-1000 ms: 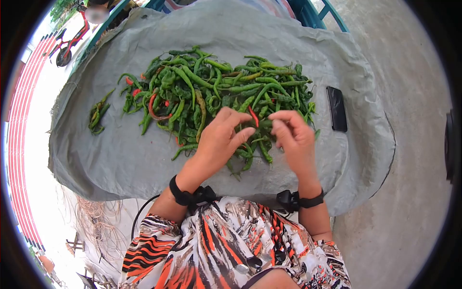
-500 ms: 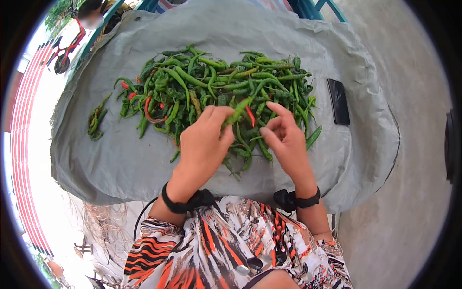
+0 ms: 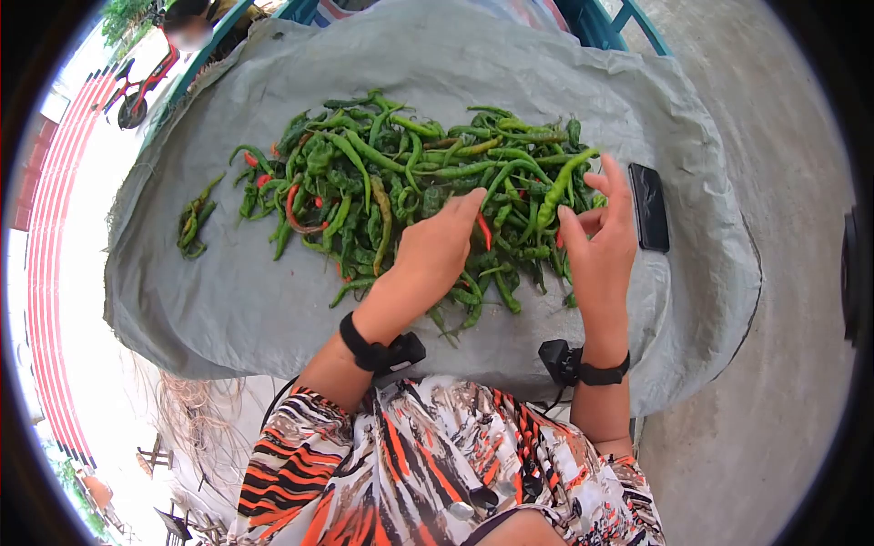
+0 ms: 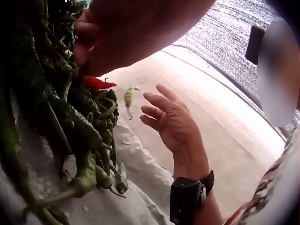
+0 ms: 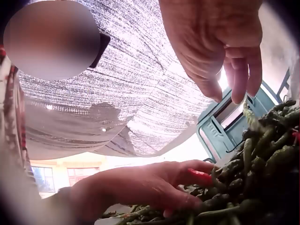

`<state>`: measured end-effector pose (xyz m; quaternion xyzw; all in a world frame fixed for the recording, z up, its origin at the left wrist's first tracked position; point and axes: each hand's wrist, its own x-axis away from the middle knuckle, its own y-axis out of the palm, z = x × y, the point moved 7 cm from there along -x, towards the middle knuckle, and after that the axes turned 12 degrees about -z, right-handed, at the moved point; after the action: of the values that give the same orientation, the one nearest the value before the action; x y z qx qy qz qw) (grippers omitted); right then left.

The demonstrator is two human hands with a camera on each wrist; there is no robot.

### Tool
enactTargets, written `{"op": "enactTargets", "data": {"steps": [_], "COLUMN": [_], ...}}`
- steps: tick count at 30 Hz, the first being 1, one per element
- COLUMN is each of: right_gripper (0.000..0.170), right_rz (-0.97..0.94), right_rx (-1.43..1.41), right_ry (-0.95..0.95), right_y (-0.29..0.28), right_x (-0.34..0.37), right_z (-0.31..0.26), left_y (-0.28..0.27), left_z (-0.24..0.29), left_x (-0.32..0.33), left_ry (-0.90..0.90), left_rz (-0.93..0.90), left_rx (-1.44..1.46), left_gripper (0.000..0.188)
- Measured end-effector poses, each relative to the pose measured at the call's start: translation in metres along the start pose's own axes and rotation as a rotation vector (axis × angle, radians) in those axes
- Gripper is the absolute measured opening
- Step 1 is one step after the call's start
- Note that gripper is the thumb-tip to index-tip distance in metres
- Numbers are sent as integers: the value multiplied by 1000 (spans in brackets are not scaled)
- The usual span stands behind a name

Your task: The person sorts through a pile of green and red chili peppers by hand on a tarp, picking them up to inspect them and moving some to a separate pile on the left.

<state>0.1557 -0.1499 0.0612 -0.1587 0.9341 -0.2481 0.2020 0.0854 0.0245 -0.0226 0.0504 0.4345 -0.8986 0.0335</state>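
A heap of green chili peppers (image 3: 355, 173) lies on a grey sheet. My left hand (image 3: 432, 250) reaches onto the heap, its fingertips among the peppers beside a red chili pepper (image 3: 484, 232). In the right wrist view the left hand (image 5: 145, 185) stretches its index finger along the peppers, thumb apart. My right hand (image 3: 601, 237) is raised at the heap's right side, fingers spread. A green chili pepper (image 4: 129, 99) is in the air, clear of the right hand's fingers (image 4: 157, 101) in the left wrist view.
The grey sheet (image 3: 218, 314) spreads under the peppers. A black phone (image 3: 648, 207) lies just right of my right hand. A small separate bunch of peppers (image 3: 193, 218) sits at the left. Teal rails (image 3: 642, 27) stand behind.
The left hand held a green chili pepper half a second ago and has now gone down to the heap. The right hand has moved right and spread its fingers beside a green pepper.
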Motion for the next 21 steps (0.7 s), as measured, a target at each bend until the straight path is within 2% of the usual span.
{"op": "enactTargets", "data": {"steps": [3, 4, 5, 7, 9, 11, 13, 17, 21], "right_gripper": [51, 46, 45, 41, 44, 45, 46, 47, 47], "right_rz": [-116, -157, -209, -281, -336, -421, -469, -512, -455], "right_rx": [116, 78, 102, 119, 98, 93, 25, -210, -184], "right_ry": [-104, -107, -129, -154, -158, -126, -186, -139, -165], "right_y": [14, 21, 30, 43, 53, 58, 66, 79, 74], "right_x": [10, 14, 19, 27, 33, 38, 40, 49, 48], "right_z": [10, 12, 14, 15, 8, 0, -4, 3, -1], "left_y": [12, 13, 10, 4, -5, -23, -35, -21, -11], "left_z": [-6, -9, -7, -2, 3, 13, 22, 24, 17], "left_x": [-2, 1, 2, 10, 19, 28, 37, 39, 40], "left_ry": [-31, -26, -44, -9, 76, 79, 96, 123, 36], "left_rz": [-98, -27, -53, 47, 45, 47, 36, -100, -141], "left_rx": [-77, -148, -140, -164, -109, -13, 57, 146, 261], "left_gripper": [60, 58, 53, 40, 29, 27, 23, 28, 38]}}
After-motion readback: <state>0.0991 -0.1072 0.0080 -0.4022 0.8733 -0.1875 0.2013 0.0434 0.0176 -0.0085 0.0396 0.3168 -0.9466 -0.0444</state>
